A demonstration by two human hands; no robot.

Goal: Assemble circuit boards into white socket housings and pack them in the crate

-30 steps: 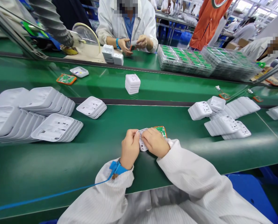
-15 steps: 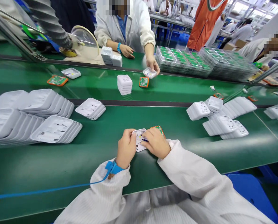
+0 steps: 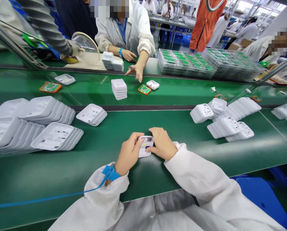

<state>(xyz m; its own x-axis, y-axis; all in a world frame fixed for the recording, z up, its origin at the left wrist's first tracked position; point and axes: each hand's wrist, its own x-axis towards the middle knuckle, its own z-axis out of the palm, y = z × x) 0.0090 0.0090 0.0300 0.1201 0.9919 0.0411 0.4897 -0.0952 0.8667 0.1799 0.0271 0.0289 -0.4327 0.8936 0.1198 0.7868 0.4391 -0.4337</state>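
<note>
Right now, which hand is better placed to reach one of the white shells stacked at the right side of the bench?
Probably the right hand. Both hands grip the small white housing, but the right is nearer the right-side shells; the left hand would have to cross over.

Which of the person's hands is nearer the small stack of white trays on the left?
Left. The left hand lies nearer the stack of white trays; the right hand sits farther right.
</note>
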